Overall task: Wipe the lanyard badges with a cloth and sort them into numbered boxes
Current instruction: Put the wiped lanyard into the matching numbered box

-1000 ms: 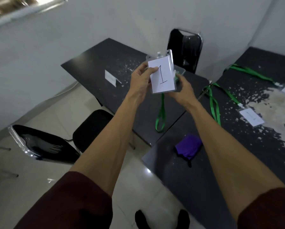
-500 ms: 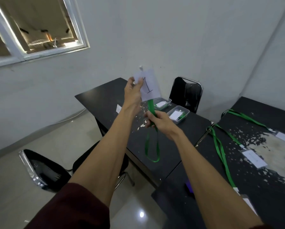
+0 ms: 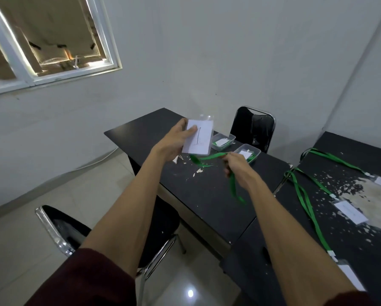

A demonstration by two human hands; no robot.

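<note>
Since half a sec ago the badge [image 3: 199, 138] had dropped from up against the wall to just left of the near box [image 3: 248, 152]. The right hand [image 3: 238, 167] had swung out, drawing the strap [image 3: 209, 157] sideways rather than straight down.

Count: 2 hands, 1 held badge, 2 clear boxes (near box plus far box [image 3: 223, 141] just behind-left of it), both on the left bench [image 3: 207, 191]. There were 3 spare badges [image 3: 350, 212] w/ green straps on the right bench [image 3: 362, 164], right of the near box.

The badge was a clear sleeve w/ a white card marked "1", tilted, its green strap motion-blurred.

The left hand [image 3: 174, 141] pinched the card's left edge, thumb across the face. In front of the near box, the right fingers [image 3: 229, 166] were curled round the strap, w/ its loop hanging below.
</note>
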